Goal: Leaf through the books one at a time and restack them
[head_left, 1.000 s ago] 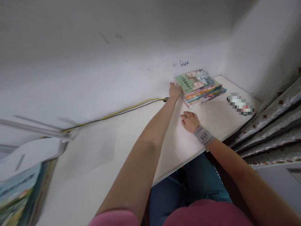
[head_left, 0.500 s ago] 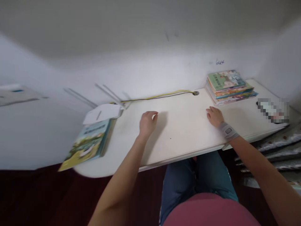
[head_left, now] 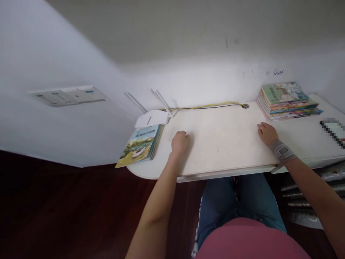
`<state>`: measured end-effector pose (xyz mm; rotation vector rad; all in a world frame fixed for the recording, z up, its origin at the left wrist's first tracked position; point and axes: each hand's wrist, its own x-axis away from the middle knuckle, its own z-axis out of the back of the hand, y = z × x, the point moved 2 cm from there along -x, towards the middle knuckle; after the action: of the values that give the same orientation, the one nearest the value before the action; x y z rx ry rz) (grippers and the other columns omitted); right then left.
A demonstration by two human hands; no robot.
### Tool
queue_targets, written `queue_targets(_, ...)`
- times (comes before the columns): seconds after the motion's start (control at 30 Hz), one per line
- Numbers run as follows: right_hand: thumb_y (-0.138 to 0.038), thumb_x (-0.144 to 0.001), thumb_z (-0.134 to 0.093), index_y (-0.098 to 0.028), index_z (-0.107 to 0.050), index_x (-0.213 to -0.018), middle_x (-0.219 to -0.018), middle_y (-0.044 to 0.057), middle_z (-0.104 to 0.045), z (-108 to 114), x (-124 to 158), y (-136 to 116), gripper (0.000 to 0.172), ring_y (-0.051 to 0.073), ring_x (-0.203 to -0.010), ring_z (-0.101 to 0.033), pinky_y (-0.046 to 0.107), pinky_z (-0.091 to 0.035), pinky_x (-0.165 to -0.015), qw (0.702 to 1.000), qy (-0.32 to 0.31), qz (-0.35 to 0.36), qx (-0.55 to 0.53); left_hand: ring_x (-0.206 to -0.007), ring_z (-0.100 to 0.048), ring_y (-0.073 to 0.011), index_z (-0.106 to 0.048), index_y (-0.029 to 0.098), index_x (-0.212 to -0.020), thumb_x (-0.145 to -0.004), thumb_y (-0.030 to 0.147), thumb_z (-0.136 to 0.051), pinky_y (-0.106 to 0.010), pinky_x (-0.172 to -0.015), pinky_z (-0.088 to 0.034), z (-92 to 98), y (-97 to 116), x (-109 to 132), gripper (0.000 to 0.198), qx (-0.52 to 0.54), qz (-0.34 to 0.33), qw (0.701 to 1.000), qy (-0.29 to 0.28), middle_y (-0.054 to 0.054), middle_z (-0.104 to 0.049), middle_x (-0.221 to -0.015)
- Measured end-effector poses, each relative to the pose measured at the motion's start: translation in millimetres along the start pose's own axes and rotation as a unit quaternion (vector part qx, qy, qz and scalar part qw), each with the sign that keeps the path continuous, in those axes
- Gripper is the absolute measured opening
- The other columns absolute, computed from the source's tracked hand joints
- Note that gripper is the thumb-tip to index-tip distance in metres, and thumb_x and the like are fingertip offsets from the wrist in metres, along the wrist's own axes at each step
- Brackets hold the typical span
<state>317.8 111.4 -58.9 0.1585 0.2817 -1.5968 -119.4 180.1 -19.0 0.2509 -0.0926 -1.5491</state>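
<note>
My left hand [head_left: 180,143] rests on the white tabletop [head_left: 215,133] with its fingers curled in and nothing visible in it. Just left of it lies a small stack of picture books, the top picture book [head_left: 140,144] showing a green and blue cover. Farther right, my right hand [head_left: 268,133] lies on the table with its fingers loosely stretched and holds nothing. A grey band [head_left: 283,151] wraps that wrist. Beyond the right hand sits a taller stack of thin books [head_left: 287,99], apart from the fingers.
A white router [head_left: 152,118] with raised antennas stands behind the left books. Yellow and black cables [head_left: 205,107] run along the wall to a round hole [head_left: 245,106]. A blurred-out phone-like object [head_left: 334,131] lies at right. Wall sockets [head_left: 70,96] are on the left wall.
The view has swung left, so the table's things appear farther right. My left hand has come down onto the table and its fingers have curled in. My right hand stays near the tall stack.
</note>
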Motion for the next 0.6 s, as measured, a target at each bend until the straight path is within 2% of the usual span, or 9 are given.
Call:
queue_targets(0.1,-0.023,-0.091,-0.035,-0.013,-0.059,-0.127,-0.137,0.017,-0.054,1.4,-0.1,-0.3,0.044,0.026,-0.124,-0.050,0.042,-0.038,-0.102,1.000,-0.006,0.000,0.000,-0.101,-0.063,-0.0323,-0.067,0.014,-0.101,-0.089,0.028,-0.038,-0.041,-0.086,-0.047,3.8,-3.5,-2.0,0.034,0.002,0.007,1.000,0.002,-0.020,-0.066,-0.106)
queue_targets(0.23,-0.024,-0.092,-0.034,-0.011,-0.058,-0.127,-0.137,0.018,-0.054,1.5,-0.5,0.1,0.045,0.027,-0.124,-0.050,0.041,-0.037,-0.103,1.000,-0.011,0.002,0.003,-0.105,-0.060,-0.0329,-0.061,0.015,-0.116,-0.089,0.043,-0.044,-0.041,-0.086,-0.047,0.2,0.7,4.2,0.043,0.010,-0.022,1.000,0.011,-0.020,-0.060,-0.120)
queue_targets(0.3,-0.024,-0.092,-0.034,-0.011,-0.058,-0.127,-0.136,0.018,-0.054,0.8,-0.9,1.0,0.044,0.027,-0.123,-0.050,0.042,-0.037,-0.103,1.000,-0.008,0.006,0.003,-0.109,-0.057,-0.0342,-0.060,0.015,-0.116,-0.086,0.045,-0.049,-0.042,-0.087,-0.046,-4.1,4.7,6.7,0.044,0.018,-0.037,0.999,0.013,-0.020,-0.058,-0.121)
queue_targets(0.43,-0.024,-0.092,-0.035,-0.012,-0.059,-0.126,-0.136,0.018,-0.054,-0.4,-1.1,2.6,0.043,0.027,-0.123,-0.050,0.043,-0.038,-0.101,1.000,-0.002,0.009,0.000,-0.107,-0.056,-0.0352,-0.065,0.014,-0.096,-0.082,0.036,-0.052,-0.044,-0.090,-0.044,-9.4,4.5,2.9,0.029,0.046,-0.011,0.999,0.020,-0.021,-0.060,-0.109)
queue_targets(0.6,-0.024,-0.092,-0.035,-0.014,-0.060,-0.125,-0.135,0.018,-0.056,-1.6,-0.5,1.6,0.043,0.027,-0.122,-0.051,0.044,-0.039,-0.101,1.000,0.006,0.010,-0.008,-0.096,-0.060,-0.0300,-0.064,0.017,-0.080,-0.082,0.032,-0.048,-0.040,-0.088,-0.043,-5.3,-6.2,-4.2,0.022,0.095,0.010,0.995,0.036,-0.018,-0.064,-0.097)
